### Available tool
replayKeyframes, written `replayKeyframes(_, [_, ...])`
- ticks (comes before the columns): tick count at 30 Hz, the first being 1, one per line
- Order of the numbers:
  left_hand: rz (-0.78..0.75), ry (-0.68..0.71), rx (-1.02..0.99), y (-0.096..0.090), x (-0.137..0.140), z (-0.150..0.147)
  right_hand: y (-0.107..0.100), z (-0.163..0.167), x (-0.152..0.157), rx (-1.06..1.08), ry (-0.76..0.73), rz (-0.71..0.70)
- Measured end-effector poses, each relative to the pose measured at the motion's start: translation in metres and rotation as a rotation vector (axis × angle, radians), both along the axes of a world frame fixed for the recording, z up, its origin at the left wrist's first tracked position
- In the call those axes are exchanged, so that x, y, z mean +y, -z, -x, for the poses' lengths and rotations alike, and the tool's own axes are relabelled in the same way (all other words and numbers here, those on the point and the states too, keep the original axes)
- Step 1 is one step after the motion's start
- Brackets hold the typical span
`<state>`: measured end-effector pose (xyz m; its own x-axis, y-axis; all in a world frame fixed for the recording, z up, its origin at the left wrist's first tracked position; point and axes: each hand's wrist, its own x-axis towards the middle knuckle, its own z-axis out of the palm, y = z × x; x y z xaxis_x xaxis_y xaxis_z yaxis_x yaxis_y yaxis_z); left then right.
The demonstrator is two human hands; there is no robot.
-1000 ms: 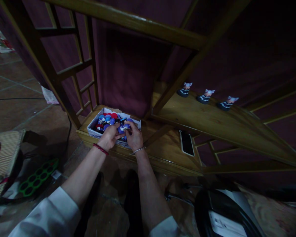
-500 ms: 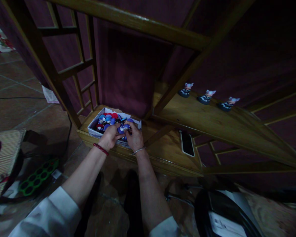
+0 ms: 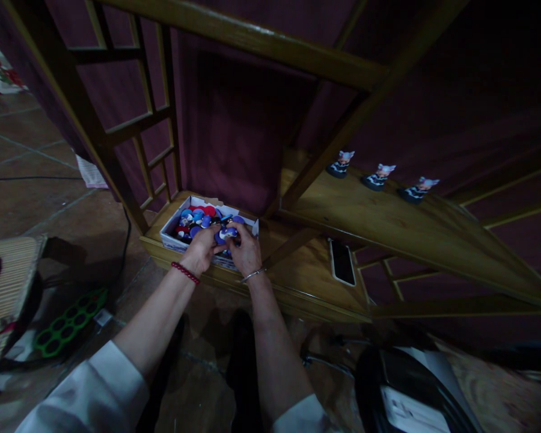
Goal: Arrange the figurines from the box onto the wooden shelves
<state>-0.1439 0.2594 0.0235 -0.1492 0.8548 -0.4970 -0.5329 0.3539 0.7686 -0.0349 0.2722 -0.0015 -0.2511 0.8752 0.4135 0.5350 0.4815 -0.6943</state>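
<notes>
Both my hands meet over a white cardboard box (image 3: pixel 170 239) full of small blue, red and black figurines. Between them is a purple-blue figurine (image 3: pixel 226 234) with a round base and some white on it; its finer details are too small to make out. My left hand (image 3: pixel 202 248), with a red bead bracelet at the wrist, grips it from the left. My right hand (image 3: pixel 247 251), wearing a silver bangle, has its fingers closed on the right side of the same figurine. The hands hide the box's front right part.
Three small figurines (image 3: pixel 379 177) with dark bases stand on the upper wooden shelf (image 3: pixel 342 207). A phone (image 3: pixel 342 262) lies on the lower shelf. At left are a bamboo-topped stool (image 3: pixel 15 282) and a green holed tray (image 3: pixel 70 325); a black seat (image 3: pixel 401 385) is lower right.
Nearly everything holds its place. The figurine between my hands has tilted slightly, while both hands stay over the box.
</notes>
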Motion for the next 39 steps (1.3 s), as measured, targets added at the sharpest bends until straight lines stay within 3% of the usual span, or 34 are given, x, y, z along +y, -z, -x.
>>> replayKeyframes(21, [-0.038, -0.009, -0.005, -0.002, -0.003, -0.005, -0.003, 0.004, -0.002, -0.015, 0.126, 0.036])
replayKeyframes(35, [-0.113, -0.034, -0.047, 0.005, -0.003, -0.010, -0.013, 0.011, -0.006, -0.059, 0.330, 0.282])
replayKeyframes(39, [-0.133, -0.027, -0.044, 0.005, -0.004, -0.011, -0.015, 0.012, -0.007, -0.068, 0.338, 0.295])
